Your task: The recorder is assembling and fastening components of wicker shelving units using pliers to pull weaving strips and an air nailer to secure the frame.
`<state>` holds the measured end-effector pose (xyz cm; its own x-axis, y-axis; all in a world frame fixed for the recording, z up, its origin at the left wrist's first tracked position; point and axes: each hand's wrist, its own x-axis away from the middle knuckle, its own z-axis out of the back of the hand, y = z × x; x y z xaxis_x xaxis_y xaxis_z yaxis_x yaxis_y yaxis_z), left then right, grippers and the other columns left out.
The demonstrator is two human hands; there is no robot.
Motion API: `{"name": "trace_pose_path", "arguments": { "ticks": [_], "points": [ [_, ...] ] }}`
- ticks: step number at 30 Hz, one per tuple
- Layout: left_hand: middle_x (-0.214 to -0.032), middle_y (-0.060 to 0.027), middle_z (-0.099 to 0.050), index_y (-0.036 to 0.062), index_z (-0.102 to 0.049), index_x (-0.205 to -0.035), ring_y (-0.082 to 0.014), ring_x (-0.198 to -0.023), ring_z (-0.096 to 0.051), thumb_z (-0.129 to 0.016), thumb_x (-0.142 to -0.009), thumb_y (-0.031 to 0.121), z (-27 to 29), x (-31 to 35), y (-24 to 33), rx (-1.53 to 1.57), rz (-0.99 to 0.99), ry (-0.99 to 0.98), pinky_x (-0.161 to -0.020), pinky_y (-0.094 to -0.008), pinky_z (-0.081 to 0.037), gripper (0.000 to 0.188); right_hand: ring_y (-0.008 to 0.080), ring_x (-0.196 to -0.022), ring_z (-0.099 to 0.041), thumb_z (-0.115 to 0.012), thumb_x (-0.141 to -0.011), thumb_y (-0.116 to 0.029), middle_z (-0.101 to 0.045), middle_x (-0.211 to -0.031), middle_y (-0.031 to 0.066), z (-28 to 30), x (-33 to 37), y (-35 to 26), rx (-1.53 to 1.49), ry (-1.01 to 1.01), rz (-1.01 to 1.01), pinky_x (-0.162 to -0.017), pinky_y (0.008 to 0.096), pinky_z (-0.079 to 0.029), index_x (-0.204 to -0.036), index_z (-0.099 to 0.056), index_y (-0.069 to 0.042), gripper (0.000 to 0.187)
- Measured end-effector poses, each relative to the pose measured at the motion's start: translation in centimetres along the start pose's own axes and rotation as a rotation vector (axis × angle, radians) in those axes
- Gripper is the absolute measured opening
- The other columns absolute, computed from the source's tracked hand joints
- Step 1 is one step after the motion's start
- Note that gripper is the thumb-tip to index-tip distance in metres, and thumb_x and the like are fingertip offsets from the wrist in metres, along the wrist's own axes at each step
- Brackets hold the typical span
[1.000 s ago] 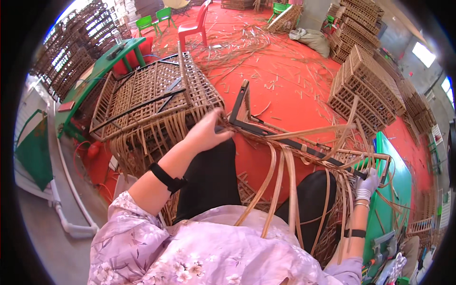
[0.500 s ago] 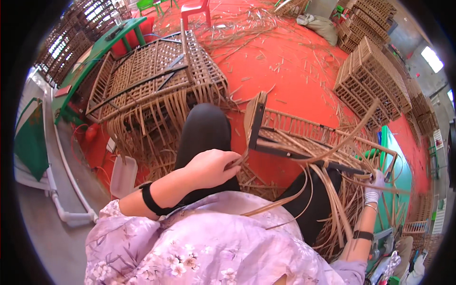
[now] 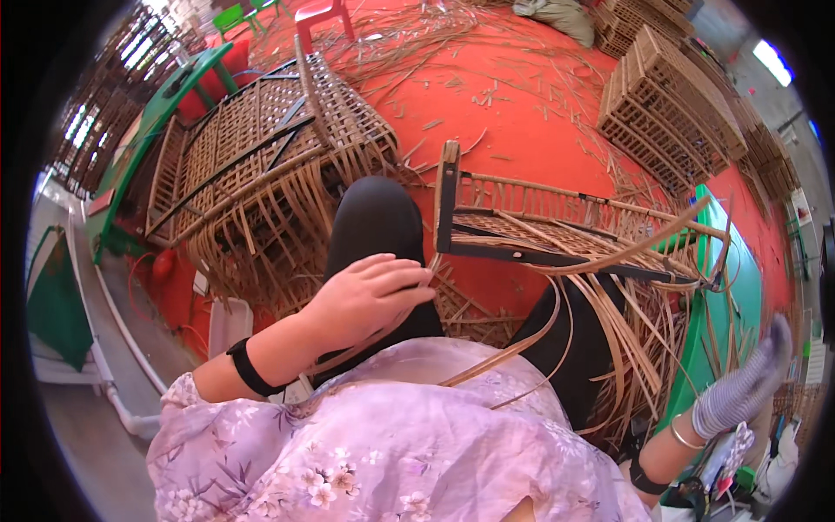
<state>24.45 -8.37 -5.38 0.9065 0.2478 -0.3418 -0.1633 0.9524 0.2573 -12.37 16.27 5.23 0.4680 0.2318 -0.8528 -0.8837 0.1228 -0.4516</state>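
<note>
My left hand (image 3: 370, 296) is over my left thigh with its fingers stretched out and a little apart. A flat brown cane strip (image 3: 361, 346) runs beneath its palm; the thumb is hidden. My right hand (image 3: 748, 378), in a grey-and-white striped glove, is out at the far right, fingers extended and slightly blurred, nothing visible in it. Between the hands, a woven frame (image 3: 557, 217) with black edging stands in front of my knees. Loose strips (image 3: 622, 335) hang from its near edge over my right leg.
A large woven crate (image 3: 252, 165) with hanging strip ends stands left of my knee. Stacked crates (image 3: 670, 109) are at the far right. A green panel (image 3: 726, 287) leans beside the frame. Cane scraps cover parts of the red floor (image 3: 487, 113). A red stool (image 3: 323, 19) is at the back.
My right hand has left the frame's right end and swung outward to the right. My left hand has gone from a pinch to stretched fingers, shifting slightly left. The view has shifted.
</note>
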Motion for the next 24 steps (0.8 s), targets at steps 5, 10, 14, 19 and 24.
{"name": "trace_pose_path", "arguments": {
  "ticks": [5,10,14,19,24],
  "points": [
    [-0.133,-0.0067,-0.056,0.0116,-0.063,-0.118,-0.0245,-0.124,-0.052,-0.064,-0.086,0.018,-0.4,-0.3,-0.9,0.042,-0.169,-0.213,-0.106,-0.0404,-0.041,0.033,0.0304,-0.097,-0.063,-0.069,-0.082,-0.014,-0.066,-0.101,0.0152,-6.9,0.3,-7.8,-0.341,-0.737,0.287,-0.088,0.0376,-0.048,-0.100,-0.064,0.000,0.024],
    [-0.135,-0.0116,-0.054,0.0057,-0.053,-0.128,-0.0272,-0.122,-0.054,-0.068,-0.085,0.020,0.9,-1.2,-1.8,0.087,-0.116,-0.146,-0.102,-0.0393,-0.044,0.048,0.0348,-0.108,-0.058,-0.067,-0.085,-0.036,-0.061,-0.117,0.0161,-14.3,5.1,-8.2,-0.285,-0.984,0.410,-0.095,0.0432,-0.045,-0.115,-0.060,-0.004,0.045],
    [-0.136,-0.0094,-0.053,0.0086,-0.055,-0.126,-0.0257,-0.125,-0.051,-0.064,-0.085,0.017,1.2,-0.6,-3.3,-0.011,-0.221,-0.200,-0.105,-0.0408,-0.042,0.043,0.0355,-0.109,-0.057,-0.061,-0.087,-0.043,-0.061,-0.116,0.0167,-17.9,7.5,-7.7,-0.195,-1.052,0.373,-0.096,0.0435,-0.045,-0.114,-0.060,-0.005,0.047],
    [-0.135,-0.0102,-0.053,0.0074,-0.056,-0.126,-0.0259,-0.128,-0.048,-0.054,-0.085,0.014,0.1,-1.2,-3.6,-0.007,-0.234,-0.286,-0.109,-0.0398,-0.037,0.042,0.0348,-0.101,-0.060,-0.063,-0.087,-0.041,-0.065,-0.107,0.0166,-20.4,8.9,-7.4,-0.066,-1.275,0.347,-0.088,0.0424,-0.048,-0.113,-0.062,-0.007,0.043],
    [-0.130,-0.0089,-0.057,0.0076,-0.058,-0.120,-0.0257,-0.124,-0.051,-0.056,-0.086,0.017,-1.8,-1.9,-3.7,0.126,-0.314,-0.239,-0.107,-0.0381,-0.038,0.035,0.0333,-0.081,-0.064,-0.066,-0.084,-0.042,-0.065,-0.087,0.0117,-21.1,10.3,-6.6,-0.098,-1.148,0.391,-0.072,0.0429,-0.051,-0.102,-0.065,-0.009,0.037]
  ]
}}
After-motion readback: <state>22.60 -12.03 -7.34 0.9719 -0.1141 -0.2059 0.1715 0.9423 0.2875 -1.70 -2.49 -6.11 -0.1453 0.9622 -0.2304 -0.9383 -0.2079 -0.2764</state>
